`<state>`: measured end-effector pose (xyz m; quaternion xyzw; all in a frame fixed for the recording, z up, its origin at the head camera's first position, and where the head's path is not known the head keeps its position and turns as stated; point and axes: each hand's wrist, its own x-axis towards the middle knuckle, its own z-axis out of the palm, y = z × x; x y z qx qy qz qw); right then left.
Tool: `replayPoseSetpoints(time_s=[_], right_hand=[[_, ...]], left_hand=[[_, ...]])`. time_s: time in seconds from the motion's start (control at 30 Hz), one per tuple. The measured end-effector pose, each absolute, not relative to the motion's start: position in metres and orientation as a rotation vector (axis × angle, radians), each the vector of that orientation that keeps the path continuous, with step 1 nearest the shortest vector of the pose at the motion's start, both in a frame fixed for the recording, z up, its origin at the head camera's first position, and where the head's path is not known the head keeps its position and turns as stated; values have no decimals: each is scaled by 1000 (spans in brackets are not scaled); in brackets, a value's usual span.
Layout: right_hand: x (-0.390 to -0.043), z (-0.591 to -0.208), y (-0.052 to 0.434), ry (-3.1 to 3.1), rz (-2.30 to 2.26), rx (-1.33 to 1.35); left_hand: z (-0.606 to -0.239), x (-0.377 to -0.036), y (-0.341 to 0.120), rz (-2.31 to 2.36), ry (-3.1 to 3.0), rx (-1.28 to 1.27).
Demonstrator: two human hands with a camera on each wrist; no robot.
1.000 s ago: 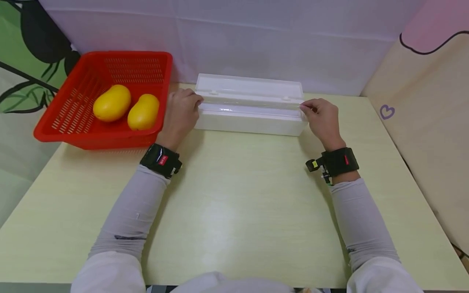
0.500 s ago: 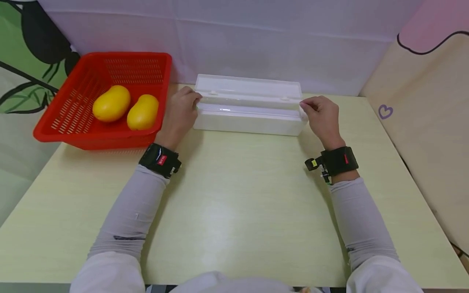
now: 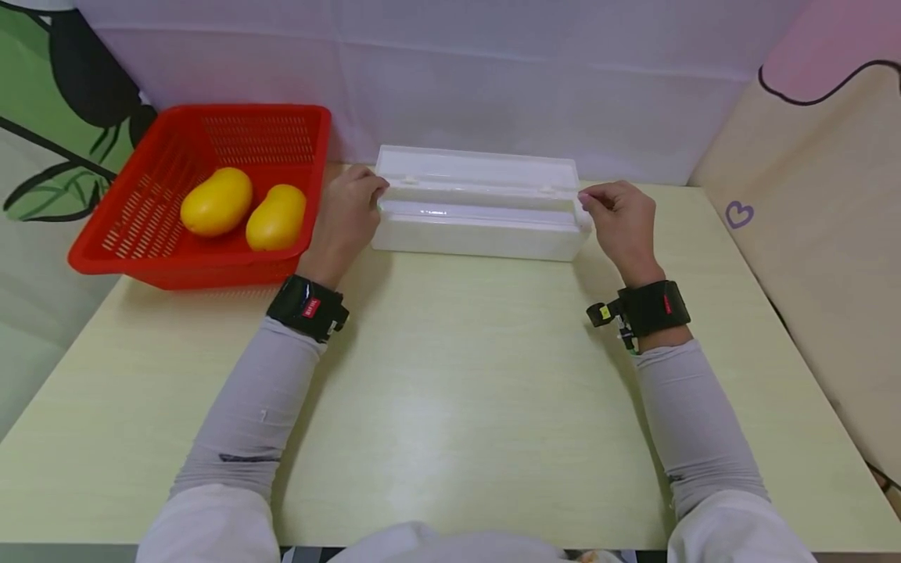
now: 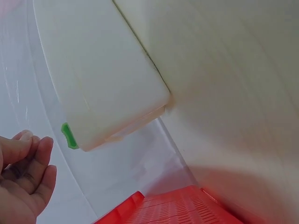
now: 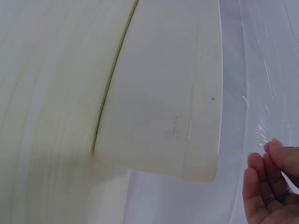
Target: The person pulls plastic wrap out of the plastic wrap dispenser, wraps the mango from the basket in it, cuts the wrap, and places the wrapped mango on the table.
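Observation:
A long white cling-film dispenser box (image 3: 479,236) lies at the back of the pale table (image 3: 450,375), its lid (image 3: 479,166) swung up toward the wall. A clear film (image 3: 479,209) stretches along its top. My left hand (image 3: 364,194) is at the box's left end, fingers curled at the film edge. My right hand (image 3: 600,202) pinches the film at the right end. In the left wrist view the box (image 4: 103,70) shows a green tab (image 4: 69,136) beside my curled fingers (image 4: 25,168). In the right wrist view my fingertips (image 5: 275,154) pinch the shiny film (image 5: 266,70) past the box (image 5: 163,93).
A red slotted basket (image 3: 211,270) stands at the back left, touching distance from my left hand, with two yellow mangoes (image 3: 215,202) (image 3: 276,216) inside. A white sheet hangs behind the box. A beige panel (image 3: 809,234) bounds the right side.
Both hands stay at the ends of the box. The right hand's fingertips have risen slightly toward the lid; the view has tilted a little.

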<state>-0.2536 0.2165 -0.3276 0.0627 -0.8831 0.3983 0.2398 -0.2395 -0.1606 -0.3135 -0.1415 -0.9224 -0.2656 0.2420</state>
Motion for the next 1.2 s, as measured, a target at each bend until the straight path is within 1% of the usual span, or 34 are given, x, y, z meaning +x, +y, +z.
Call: replayPoseSetpoints(time_s=[0.47, 1.2], right_hand=[[-252, -325, 218, -2319, 1163, 186], [-244, -310, 214, -2194, 1251, 231]], left_hand=[[-307, -236, -158, -719, -2498, -368], [-294, -230, -161, -780, -2447, -353]])
